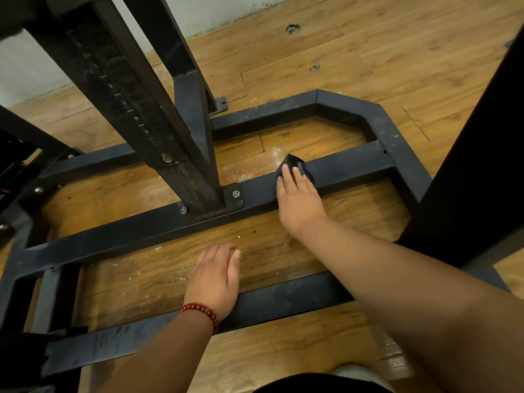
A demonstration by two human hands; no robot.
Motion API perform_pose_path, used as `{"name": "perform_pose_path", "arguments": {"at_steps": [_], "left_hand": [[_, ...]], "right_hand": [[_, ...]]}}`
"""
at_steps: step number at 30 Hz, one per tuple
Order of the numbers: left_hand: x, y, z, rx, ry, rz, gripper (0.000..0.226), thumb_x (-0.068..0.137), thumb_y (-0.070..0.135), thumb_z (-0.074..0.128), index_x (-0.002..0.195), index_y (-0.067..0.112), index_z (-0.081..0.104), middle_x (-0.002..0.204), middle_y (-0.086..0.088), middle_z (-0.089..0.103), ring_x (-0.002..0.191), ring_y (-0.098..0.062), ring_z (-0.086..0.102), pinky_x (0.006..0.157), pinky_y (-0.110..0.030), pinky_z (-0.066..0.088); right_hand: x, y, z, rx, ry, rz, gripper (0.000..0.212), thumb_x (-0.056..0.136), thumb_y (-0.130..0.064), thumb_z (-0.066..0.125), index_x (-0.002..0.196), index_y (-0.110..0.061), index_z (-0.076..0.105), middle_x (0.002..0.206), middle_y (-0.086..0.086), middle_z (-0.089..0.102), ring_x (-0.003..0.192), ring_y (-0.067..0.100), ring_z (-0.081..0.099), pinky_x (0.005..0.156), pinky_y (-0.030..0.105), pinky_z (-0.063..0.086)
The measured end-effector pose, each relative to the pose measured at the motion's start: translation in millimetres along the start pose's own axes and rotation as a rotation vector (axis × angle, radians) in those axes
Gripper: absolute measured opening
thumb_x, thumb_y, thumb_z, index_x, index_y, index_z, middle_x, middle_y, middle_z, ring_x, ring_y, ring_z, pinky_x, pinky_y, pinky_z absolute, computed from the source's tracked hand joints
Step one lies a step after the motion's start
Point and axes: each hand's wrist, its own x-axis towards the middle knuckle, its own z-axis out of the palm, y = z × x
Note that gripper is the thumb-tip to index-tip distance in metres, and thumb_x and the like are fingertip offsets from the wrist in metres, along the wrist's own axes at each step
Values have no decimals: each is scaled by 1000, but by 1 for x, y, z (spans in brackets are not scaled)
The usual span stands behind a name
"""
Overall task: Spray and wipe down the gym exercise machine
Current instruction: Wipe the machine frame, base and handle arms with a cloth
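The gym machine's black steel base frame point(351, 163) lies flat on the wooden floor, with a bolted upright post point(181, 154) rising at the left. My right hand point(297, 199) presses a dark cloth point(295, 163) onto the middle crossbar, fingers straight on top of it. My left hand point(217, 276), with a red bead bracelet on the wrist, rests flat on the floor between the middle bar and the near bar point(283, 302). No spray bottle is in view.
A weight stack's guide column point(113, 80) slants up at the left. A broad black upright point(476, 165) blocks the right side. White specks and a wet sheen mark the floorboards point(141, 279) inside the frame. A white wall runs along the back.
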Motion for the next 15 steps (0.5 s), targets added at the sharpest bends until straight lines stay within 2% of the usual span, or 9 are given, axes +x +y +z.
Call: {"name": "perform_pose_path", "arguments": {"at_steps": [2,3,5,7,8,12,15], "left_hand": [[0,0,0,4,-6,3,57,101,46,17,135,15,52,133,-1,54,128,-17,41,109,-31,30],[0,-1,0,8,-12,0,54,102,43,20,135,15,51,134,-1,53,129,-17,40,110,-31,30],[0,-1,0,8,-17,1,52,102,42,21,136,15,51,135,-2,53,130,-17,40,110,-31,29],[-1,0,-2,2,-18,-7,52,103,41,22,136,15,51,135,-2,53,130,-17,40,111,-32,30],[-1,1,-2,1,-19,-12,50,103,40,23,136,15,50,135,-2,53,130,-17,39,111,-32,29],[-1,2,-2,-7,-18,-16,48,102,38,26,136,15,51,135,-2,53,130,-17,39,110,-31,29],[-1,2,-2,-12,-22,-22,48,102,39,25,136,16,50,135,-1,53,130,-16,39,110,-31,30]], "right_hand": [[-1,7,1,5,-31,-90,58,104,-17,24,156,-10,-1,163,12,-8,151,28,-7,121,40,1],[2,13,-1,21,-37,-75,59,103,-15,26,156,-12,1,164,9,-6,151,26,-6,121,39,3],[8,26,-8,53,-48,75,59,102,-14,28,156,-11,5,164,7,-2,151,25,-5,122,40,5],[12,32,-11,80,-38,261,58,103,-16,27,155,-6,3,164,11,-3,151,28,-6,122,40,4],[13,30,-11,81,-37,296,59,103,-19,26,155,-3,2,163,15,-3,150,30,-6,122,42,4],[3,9,-2,54,-4,144,60,104,-32,29,153,0,15,161,18,14,150,31,9,121,43,13],[-4,16,2,74,109,17,58,99,-36,47,149,-10,30,147,11,39,138,26,33,113,39,27]]}}
